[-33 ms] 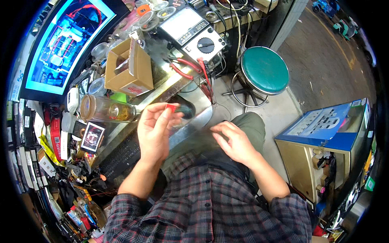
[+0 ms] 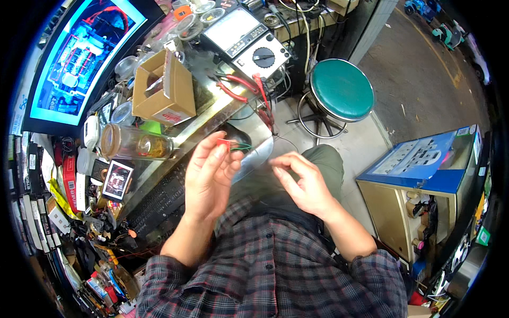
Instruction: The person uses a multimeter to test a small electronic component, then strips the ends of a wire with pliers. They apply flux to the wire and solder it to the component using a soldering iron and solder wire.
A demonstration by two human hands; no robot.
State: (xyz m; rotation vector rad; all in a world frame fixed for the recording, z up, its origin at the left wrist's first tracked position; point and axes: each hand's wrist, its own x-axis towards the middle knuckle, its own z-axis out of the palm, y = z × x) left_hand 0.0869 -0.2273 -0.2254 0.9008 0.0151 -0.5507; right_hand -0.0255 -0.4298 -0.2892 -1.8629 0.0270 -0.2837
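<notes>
My left hand (image 2: 209, 175) is raised in front of me, thumb and forefinger pinching a small red piece (image 2: 224, 143); thin green wires (image 2: 241, 147) trail from it to the right. I seem to grip it by the tips so that most of it stays in sight and the wires hang free. My right hand (image 2: 305, 183) is just beside it, palm inward, fingers loosely curled and thumb near the forefinger; whether anything fine lies between them I cannot tell.

Behind the wires, a dark rounded object (image 2: 236, 135) rests near the rounded corner of the bench (image 2: 212, 112). A keyboard (image 2: 154, 204) runs along the near edge of this surface, likely put there to be within reach. Farther in are a lidded jar (image 2: 155, 146) with amber contents and a phone (image 2: 117, 180), its lit screen turned my way, presumably for viewing.

Beyond the jar is an open cardboard box (image 2: 175, 103). Toward the surface's right edge lie red-handled pliers (image 2: 233, 94), beside an analog meter (image 2: 260, 58) whose face and dial I can read and turn easily from here. A red lead (image 2: 260, 85) droops by that edge. At the far left corner glows a monitor (image 2: 79, 69). Off the bench, to the right, stands a green stool (image 2: 342, 90).
</notes>
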